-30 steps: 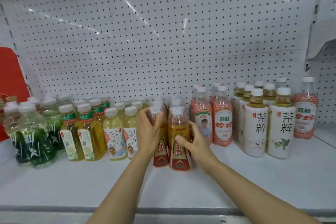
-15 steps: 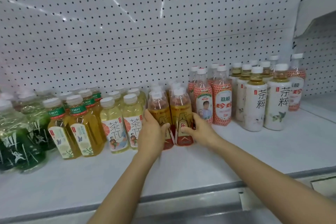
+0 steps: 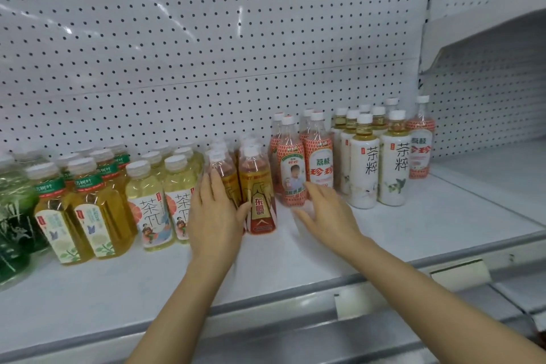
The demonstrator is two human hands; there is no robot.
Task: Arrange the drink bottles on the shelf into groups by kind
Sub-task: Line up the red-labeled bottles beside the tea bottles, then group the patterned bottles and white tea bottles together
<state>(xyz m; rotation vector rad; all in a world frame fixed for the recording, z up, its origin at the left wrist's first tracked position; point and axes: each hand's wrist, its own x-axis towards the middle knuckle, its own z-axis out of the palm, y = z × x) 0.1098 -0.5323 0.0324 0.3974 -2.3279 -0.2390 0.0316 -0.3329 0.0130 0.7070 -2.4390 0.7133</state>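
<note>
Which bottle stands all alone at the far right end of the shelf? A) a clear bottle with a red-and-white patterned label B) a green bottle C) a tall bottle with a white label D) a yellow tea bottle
A: the clear bottle with a red-and-white patterned label stands rightmost, just past the tall white-label bottles.

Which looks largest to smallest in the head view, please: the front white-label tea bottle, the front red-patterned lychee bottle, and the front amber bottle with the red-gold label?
1. White-label tea bottle
2. Red-patterned lychee bottle, close behind, so that order is unsure
3. Amber bottle with the red-gold label, clearly shortest
</note>
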